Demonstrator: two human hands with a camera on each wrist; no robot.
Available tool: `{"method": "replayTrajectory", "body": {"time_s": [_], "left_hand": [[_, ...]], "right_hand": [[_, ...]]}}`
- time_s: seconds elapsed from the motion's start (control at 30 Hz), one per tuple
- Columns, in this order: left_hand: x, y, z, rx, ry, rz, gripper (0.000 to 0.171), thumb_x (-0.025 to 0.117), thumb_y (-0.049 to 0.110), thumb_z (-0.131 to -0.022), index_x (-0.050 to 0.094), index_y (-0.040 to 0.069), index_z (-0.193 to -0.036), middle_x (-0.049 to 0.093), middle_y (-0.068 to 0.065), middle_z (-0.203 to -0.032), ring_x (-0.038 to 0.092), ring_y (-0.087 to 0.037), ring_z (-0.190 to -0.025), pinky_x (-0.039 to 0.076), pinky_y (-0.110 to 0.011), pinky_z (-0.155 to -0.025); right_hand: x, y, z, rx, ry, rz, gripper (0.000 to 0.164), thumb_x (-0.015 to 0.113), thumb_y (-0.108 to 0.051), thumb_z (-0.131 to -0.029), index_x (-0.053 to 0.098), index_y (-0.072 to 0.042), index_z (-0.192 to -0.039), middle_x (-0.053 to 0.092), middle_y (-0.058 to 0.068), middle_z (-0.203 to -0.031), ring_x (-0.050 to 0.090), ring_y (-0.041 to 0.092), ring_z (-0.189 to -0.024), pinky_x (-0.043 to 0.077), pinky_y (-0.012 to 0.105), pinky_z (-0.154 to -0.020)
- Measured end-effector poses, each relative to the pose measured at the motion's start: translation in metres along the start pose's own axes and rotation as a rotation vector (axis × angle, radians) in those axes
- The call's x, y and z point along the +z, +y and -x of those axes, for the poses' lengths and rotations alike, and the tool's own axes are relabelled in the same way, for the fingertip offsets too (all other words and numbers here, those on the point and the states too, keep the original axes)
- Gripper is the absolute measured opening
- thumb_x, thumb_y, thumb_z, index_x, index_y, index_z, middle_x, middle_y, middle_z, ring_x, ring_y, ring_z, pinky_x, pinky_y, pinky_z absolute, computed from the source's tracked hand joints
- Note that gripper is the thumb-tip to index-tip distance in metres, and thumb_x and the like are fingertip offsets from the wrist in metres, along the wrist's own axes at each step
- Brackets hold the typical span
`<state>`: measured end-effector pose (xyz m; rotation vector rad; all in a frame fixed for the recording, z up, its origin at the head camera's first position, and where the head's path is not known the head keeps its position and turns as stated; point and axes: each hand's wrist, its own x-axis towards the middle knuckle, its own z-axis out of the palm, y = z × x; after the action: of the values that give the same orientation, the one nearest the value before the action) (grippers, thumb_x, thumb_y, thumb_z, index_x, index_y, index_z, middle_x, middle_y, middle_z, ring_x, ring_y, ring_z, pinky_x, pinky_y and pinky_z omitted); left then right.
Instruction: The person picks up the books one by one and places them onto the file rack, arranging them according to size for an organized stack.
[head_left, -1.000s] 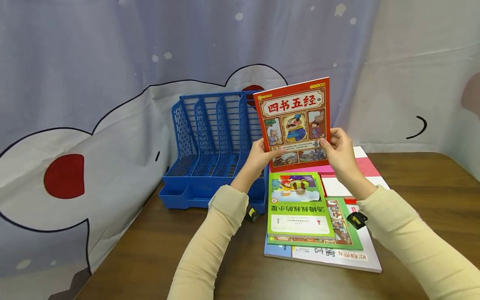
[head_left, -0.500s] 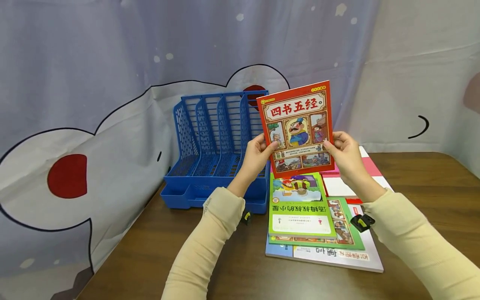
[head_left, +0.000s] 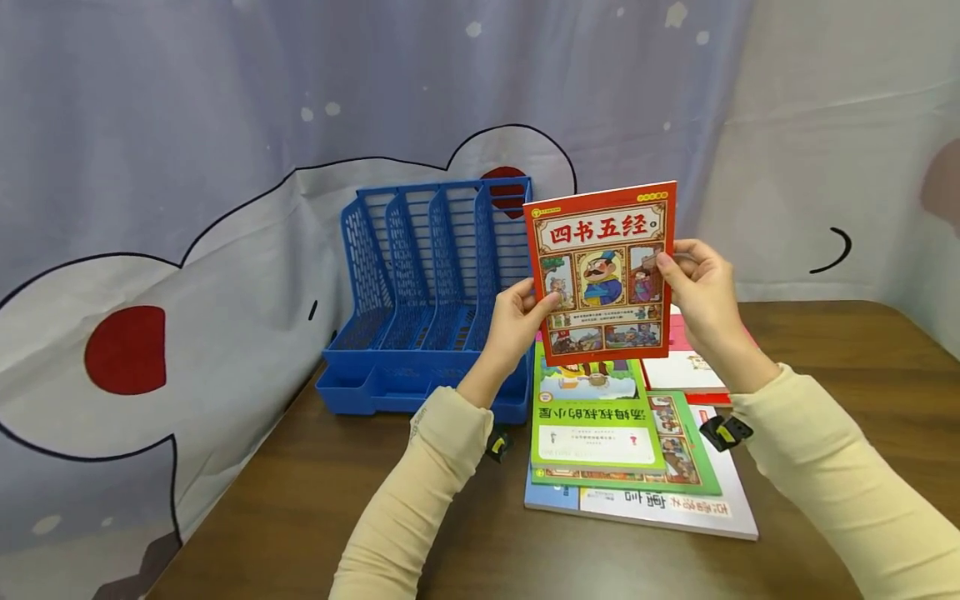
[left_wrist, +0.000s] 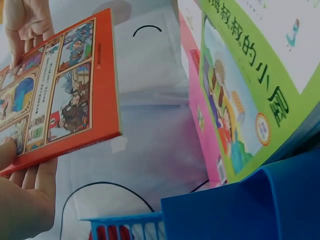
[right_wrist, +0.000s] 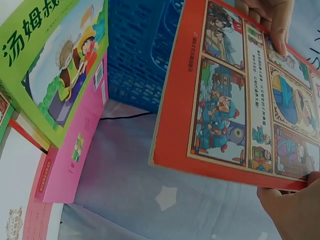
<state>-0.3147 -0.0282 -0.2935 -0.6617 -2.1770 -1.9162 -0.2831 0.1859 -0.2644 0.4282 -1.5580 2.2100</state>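
Note:
A red comic-style book [head_left: 602,275] is held upright above the pile, its front cover facing me. My left hand [head_left: 517,321] grips its left edge, thumb on the cover and fingers behind. On the opposite edge my right hand [head_left: 705,292] pinches it the same way, a little higher up. Below lies a green book [head_left: 596,425], upside down to me, on top of another green book [head_left: 682,442] and a larger white-and-blue book [head_left: 660,510]. In the left wrist view the red book [left_wrist: 65,95] shows both hands on it.
A blue file rack [head_left: 423,283] with several upright dividers and a front trough stands left of the pile. More pink and white books [head_left: 686,367] lie behind the green one. Brown table [head_left: 847,375] surface extends rightward; a printed curtain [head_left: 247,167] hangs behind.
The red book has moved slightly right and down, and it tilts less now. My right hand has shifted higher along its right edge. The books on the table have stayed put.

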Motion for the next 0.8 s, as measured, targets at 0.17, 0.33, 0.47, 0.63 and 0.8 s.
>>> {"method": "replayTrajectory", "body": {"time_s": [0.17, 0.33, 0.47, 0.63, 0.8], "left_hand": [[-0.01, -0.002, -0.005, -0.069, -0.053, -0.023, 0.043, 0.055, 0.015, -0.096, 0.047, 0.001, -0.135, 0.061, -0.014, -0.066, 0.028, -0.005, -0.039, 0.027, -0.021, -0.042], [-0.026, 0.007, -0.023, -0.034, -0.077, -0.062, 0.041, 0.054, 0.022, -0.096, 0.051, 0.003, -0.133, 0.065, -0.003, -0.069, 0.049, -0.003, -0.051, 0.042, -0.019, -0.051], [-0.038, 0.021, -0.039, 0.036, -0.084, -0.098, 0.032, 0.056, 0.019, -0.095, 0.06, 0.001, -0.121, 0.071, -0.019, -0.095, 0.058, -0.003, -0.062, 0.048, -0.02, -0.058], [-0.049, 0.041, -0.055, 0.054, -0.101, -0.135, 0.03, 0.057, 0.018, -0.094, 0.062, 0.0, -0.118, 0.072, -0.012, -0.088, 0.054, -0.004, -0.057, 0.044, -0.02, -0.055], [-0.062, 0.061, -0.07, 0.049, 0.002, -0.1, 0.032, 0.058, 0.02, -0.094, 0.061, 0.001, -0.119, 0.072, -0.013, -0.092, 0.056, -0.005, -0.059, 0.045, -0.021, -0.056]], "right_hand": [[0.008, 0.006, -0.003, 0.019, 0.038, 0.06, 0.015, 0.053, -0.003, -0.093, 0.058, -0.014, -0.085, 0.068, -0.011, -0.072, 0.061, 0.0, -0.068, 0.049, 0.011, -0.064], [0.017, 0.013, -0.007, 0.062, 0.073, 0.139, 0.018, 0.052, -0.003, -0.094, 0.056, -0.016, -0.084, 0.066, -0.016, -0.069, 0.06, -0.002, -0.067, 0.048, 0.011, -0.066], [0.023, 0.015, -0.009, 0.085, 0.084, 0.147, 0.017, 0.052, -0.001, -0.094, 0.055, -0.015, -0.084, 0.066, -0.017, -0.068, 0.06, -0.002, -0.067, 0.048, 0.011, -0.066], [0.025, 0.014, -0.013, 0.063, 0.091, 0.098, 0.015, 0.055, -0.003, -0.093, 0.058, -0.016, -0.089, 0.067, -0.014, -0.071, 0.06, -0.001, -0.065, 0.049, 0.012, -0.062], [0.016, 0.012, -0.01, 0.024, 0.049, 0.098, 0.018, 0.055, -0.005, -0.093, 0.058, -0.02, -0.101, 0.068, -0.014, -0.08, 0.063, -0.001, -0.073, 0.05, 0.011, -0.066]]}}
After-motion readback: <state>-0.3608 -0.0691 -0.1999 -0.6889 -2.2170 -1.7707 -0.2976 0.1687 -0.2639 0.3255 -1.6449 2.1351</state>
